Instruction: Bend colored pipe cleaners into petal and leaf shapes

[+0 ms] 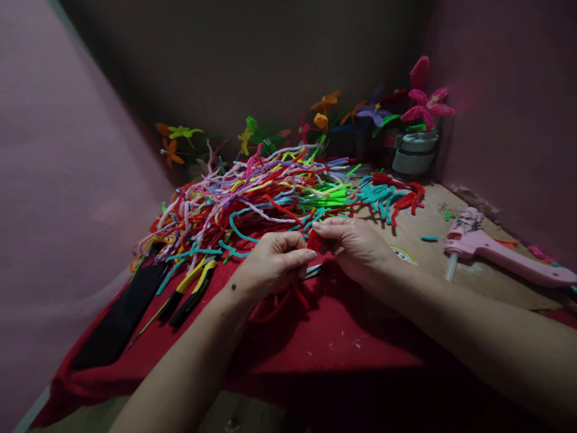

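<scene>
Shaping of the red fuzzy piece (pixel 314 241) looks unfinished, while several flowers (pixel 426 109) (pink, orange and purple among them) appear complete at the back and a tangled heap of fuzzy stems (pixel 243 192) lies loose, apparently unused. The left hand (pixel 278 258) and right hand (pixel 357 245) meet above the red cloth (pixel 360 352), fingertips pinched narrow around that piece between them, backs turned upward, forearms slanting in from either side

Yellow lettering (pixel 196 297) marks the pliers (pixel 191 279); it is illegible.
</scene>
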Action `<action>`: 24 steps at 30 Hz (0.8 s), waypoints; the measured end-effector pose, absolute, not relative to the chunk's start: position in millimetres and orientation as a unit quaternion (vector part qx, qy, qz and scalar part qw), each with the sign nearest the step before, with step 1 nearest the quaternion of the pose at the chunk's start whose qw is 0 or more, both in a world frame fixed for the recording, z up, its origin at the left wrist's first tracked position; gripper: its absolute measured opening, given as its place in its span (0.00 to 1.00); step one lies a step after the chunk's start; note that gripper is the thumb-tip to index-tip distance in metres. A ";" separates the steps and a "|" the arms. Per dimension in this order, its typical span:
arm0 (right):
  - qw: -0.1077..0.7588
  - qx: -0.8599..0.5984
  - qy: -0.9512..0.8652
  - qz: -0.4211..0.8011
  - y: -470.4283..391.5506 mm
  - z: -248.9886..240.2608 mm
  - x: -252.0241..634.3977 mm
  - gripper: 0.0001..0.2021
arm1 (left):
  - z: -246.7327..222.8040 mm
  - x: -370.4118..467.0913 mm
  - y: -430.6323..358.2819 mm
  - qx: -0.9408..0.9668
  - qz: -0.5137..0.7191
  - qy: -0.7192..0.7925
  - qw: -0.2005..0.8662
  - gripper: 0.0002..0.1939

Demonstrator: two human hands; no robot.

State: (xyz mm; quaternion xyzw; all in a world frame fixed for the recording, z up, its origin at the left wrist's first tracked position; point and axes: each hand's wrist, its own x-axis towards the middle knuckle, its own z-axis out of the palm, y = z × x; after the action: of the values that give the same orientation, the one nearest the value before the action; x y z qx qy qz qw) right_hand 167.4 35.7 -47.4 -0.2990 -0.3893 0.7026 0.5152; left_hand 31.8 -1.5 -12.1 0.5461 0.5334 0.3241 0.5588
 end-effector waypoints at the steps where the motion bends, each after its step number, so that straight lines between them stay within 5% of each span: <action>1: 0.515 -0.296 -0.395 0.701 35.9 -47.1 167.6 0.09 | -12.9 30.3 -1.0 0.542 0.331 0.530 0.562 0.12; 24: 0.512 -0.264 -0.430 0.695 41.9 -49.4 170.7 0.13 | -19.1 26.2 1.4 0.569 0.329 0.513 0.552 0.13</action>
State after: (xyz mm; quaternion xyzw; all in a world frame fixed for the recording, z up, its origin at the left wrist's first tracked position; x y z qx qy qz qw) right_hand 170.7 41.9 -49.4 -0.2640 -0.4305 0.6952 0.5116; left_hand 26.2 1.4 -19.1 0.5686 0.5133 0.3290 0.5522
